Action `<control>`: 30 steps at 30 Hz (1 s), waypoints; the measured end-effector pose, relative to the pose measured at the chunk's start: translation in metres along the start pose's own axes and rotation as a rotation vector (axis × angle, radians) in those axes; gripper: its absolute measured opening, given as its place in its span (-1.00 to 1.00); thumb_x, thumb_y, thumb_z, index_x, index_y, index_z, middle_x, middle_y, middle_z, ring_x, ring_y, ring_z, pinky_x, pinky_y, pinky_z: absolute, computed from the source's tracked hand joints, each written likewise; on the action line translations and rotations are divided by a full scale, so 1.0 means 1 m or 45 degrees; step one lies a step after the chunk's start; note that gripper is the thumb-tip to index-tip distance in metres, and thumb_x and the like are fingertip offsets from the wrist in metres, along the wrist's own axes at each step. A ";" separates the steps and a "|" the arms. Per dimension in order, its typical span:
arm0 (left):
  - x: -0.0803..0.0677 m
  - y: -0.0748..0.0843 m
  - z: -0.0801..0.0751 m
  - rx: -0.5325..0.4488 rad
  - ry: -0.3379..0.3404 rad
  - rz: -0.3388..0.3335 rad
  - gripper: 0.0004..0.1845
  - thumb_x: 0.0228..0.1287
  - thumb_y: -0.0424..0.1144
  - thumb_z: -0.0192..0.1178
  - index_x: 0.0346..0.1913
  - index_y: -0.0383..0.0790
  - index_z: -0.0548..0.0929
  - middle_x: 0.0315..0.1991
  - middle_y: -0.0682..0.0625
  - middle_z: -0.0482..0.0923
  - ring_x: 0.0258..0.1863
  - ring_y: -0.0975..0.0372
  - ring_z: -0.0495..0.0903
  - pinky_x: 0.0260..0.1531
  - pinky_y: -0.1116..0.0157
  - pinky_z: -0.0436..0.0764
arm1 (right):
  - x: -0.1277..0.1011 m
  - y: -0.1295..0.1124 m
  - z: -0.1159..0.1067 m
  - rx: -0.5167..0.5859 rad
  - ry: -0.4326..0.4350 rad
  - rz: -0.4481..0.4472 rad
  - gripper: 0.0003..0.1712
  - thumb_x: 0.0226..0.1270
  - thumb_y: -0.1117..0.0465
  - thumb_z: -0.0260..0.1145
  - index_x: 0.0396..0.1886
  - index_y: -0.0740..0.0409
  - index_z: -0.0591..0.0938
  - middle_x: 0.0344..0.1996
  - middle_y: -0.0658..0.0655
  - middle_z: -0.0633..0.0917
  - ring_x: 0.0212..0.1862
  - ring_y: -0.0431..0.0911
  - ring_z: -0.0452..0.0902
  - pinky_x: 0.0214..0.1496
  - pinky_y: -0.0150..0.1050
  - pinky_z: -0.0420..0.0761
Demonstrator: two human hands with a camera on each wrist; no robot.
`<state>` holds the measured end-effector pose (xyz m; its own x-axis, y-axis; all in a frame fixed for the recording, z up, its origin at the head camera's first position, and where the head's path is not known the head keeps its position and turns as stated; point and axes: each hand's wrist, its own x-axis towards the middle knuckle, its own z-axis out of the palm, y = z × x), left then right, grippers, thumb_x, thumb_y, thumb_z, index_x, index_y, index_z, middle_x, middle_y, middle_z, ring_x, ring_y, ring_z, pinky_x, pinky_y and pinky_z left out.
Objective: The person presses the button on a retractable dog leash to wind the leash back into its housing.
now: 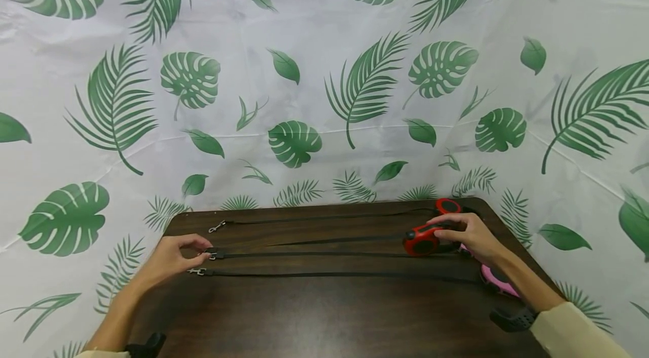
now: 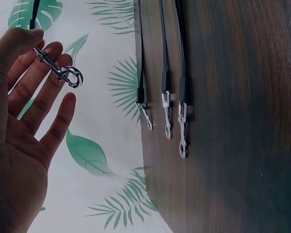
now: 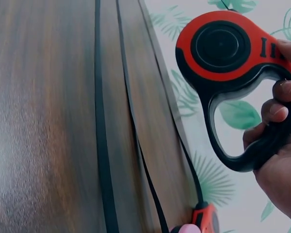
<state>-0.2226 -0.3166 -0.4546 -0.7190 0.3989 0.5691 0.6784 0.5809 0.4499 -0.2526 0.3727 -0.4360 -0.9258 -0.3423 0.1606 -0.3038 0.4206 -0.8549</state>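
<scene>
Red leash reel (image 3: 223, 53) in right hand (image 3: 281, 160), fingers curled.

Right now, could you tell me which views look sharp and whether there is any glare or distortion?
Head view: sharp, evenly lit, wide-angle bending at the edges. Left wrist view: the clip at the left hand is crisp, with sheen on the table. Right wrist view: the red leash handle is sharp; the near tabletop is soft and glossy.

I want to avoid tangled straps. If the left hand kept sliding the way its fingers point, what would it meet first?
Probably the metal clip of the second-nearest leash strap, right at the left hand's fingertips on the table; contact is hard to judge.
</scene>
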 end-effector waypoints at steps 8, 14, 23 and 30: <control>0.008 0.004 0.007 -0.026 -0.013 -0.032 -0.69 -0.01 -0.56 0.56 -0.26 -0.13 0.79 -0.39 0.13 0.78 -0.36 0.46 0.70 -0.33 0.56 0.57 | 0.006 -0.004 0.011 0.161 -0.057 -0.040 -0.67 0.50 0.34 0.35 0.20 0.30 0.71 -0.19 0.16 0.84 -0.47 -0.16 0.60 -0.52 -0.23 0.56; 0.010 0.008 0.014 -0.062 -0.030 -0.068 -0.72 0.04 -0.52 0.57 -0.25 -0.12 0.80 -0.38 0.17 0.78 -0.37 0.45 0.69 -0.35 0.52 0.56 | 0.011 -0.004 0.021 0.218 -0.088 -0.056 -0.65 0.51 0.35 0.34 0.22 0.35 0.69 -0.06 0.17 0.82 -0.15 0.09 0.79 0.02 -0.16 0.70; 0.014 0.009 0.024 -0.095 -0.052 -0.105 -0.77 0.11 -0.49 0.55 -0.23 -0.13 0.80 -0.34 0.08 0.80 -0.31 0.44 0.72 -0.29 0.46 0.65 | 0.017 -0.009 0.034 0.218 -0.051 -0.023 -0.65 0.48 0.32 0.39 0.19 0.32 0.71 -0.02 0.11 0.83 -0.11 0.13 0.80 0.09 -0.21 0.67; 0.017 0.012 0.033 -0.103 -0.072 -0.129 -0.78 0.13 -0.50 0.53 -0.24 -0.14 0.79 -0.34 0.09 0.79 -0.33 0.44 0.71 -0.33 0.18 0.74 | 0.019 -0.011 0.043 0.205 -0.039 -0.036 -0.66 0.47 0.31 0.39 0.18 0.29 0.72 -0.01 0.07 0.82 -0.12 0.13 0.81 0.04 -0.19 0.71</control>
<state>-0.2316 -0.2795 -0.4623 -0.7900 0.3822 0.4793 0.6105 0.5618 0.5583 -0.2569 0.3254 -0.4452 -0.9093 -0.3785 0.1728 -0.2874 0.2709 -0.9187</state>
